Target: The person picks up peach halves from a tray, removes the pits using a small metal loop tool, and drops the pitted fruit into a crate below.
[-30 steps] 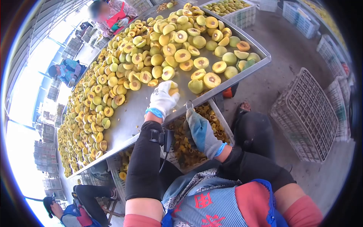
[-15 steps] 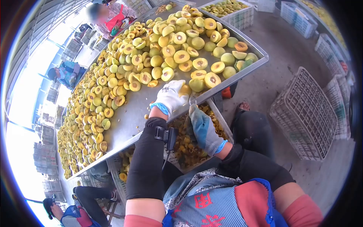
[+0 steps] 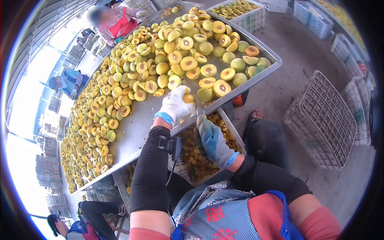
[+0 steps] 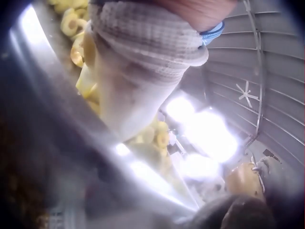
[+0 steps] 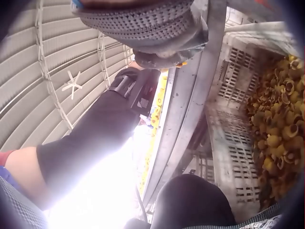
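Note:
My left hand (image 3: 174,105), in a white glove, grips a yellow peach half (image 3: 189,98) low over the metal table (image 3: 132,124), near its front edge. Just to its right, my right hand (image 3: 216,140) in a grey-blue glove holds a small tool with a metal tip (image 3: 199,110), pointing up beside the table edge; its handle is hidden in the fist. Beyond the left hand spreads a heap of halved peaches (image 3: 156,64), many with cut faces up. In the left wrist view the white glove (image 4: 138,71) hides the fruit. The right wrist view shows the grey glove (image 5: 143,28) beside the table rim.
Below the table edge stands a crate (image 5: 233,152) filled with yellow peach scraps (image 5: 281,129). To the right an upright lattice crate (image 3: 328,116) stands on the floor, with more crates (image 3: 314,20) behind. Other people work along the table's far side, including one in a red apron (image 3: 122,25).
My left hand moved right with the peach half to the metal tip, then drew back left, the fruit still in its fingers. My right hand stayed nearly in place.

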`<state>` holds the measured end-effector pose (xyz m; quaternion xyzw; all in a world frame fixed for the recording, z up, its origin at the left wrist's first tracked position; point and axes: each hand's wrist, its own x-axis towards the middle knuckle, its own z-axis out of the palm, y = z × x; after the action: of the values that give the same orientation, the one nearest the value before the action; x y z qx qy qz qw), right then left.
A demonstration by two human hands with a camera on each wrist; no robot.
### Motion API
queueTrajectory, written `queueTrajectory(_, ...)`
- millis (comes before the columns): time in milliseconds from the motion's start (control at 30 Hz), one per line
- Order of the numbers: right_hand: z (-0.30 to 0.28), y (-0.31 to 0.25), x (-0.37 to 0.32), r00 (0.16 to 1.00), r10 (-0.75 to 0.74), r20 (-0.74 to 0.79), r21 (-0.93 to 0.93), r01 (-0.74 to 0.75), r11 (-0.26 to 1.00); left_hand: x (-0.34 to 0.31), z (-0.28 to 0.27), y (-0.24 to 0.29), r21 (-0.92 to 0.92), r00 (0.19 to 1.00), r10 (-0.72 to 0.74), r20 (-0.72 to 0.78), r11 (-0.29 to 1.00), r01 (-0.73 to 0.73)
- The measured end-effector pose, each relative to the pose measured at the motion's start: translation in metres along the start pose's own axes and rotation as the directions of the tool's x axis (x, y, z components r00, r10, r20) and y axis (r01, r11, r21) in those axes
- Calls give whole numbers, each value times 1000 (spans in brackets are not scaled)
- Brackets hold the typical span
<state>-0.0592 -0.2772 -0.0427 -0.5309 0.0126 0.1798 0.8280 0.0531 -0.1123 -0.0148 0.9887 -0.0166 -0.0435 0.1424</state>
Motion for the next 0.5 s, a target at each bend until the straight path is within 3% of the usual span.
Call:
queueTrajectory(33,1,1,0,1000,-28,-2,46,28,999,0,3,-10,-41,996,61,-68,997,-64)
queueTrajectory(100,0,2,0,998,-67,0,100,67,993,-6,3,-22,-510,997,-54,-64,860,14)
queueTrajectory(167,1,2,2,996,-83,18,115,80,990,-11,-7,-40,-812,993,-98,65,574,110)
queueTrajectory(267,8,0,2,996,-69,56,142,61,988,-53,-27,-28,-999,998,-47,32,10,33)
queueTrajectory(367,10,11,5,958,-248,145,-47,257,965,-95,-33,-4,-998,999,-25,30,-62,29)
queueTrajectory(500,17,9,-3,934,-235,269,-213,295,931,-123,-17,18,-999,993,-120,-10,-40,-15)
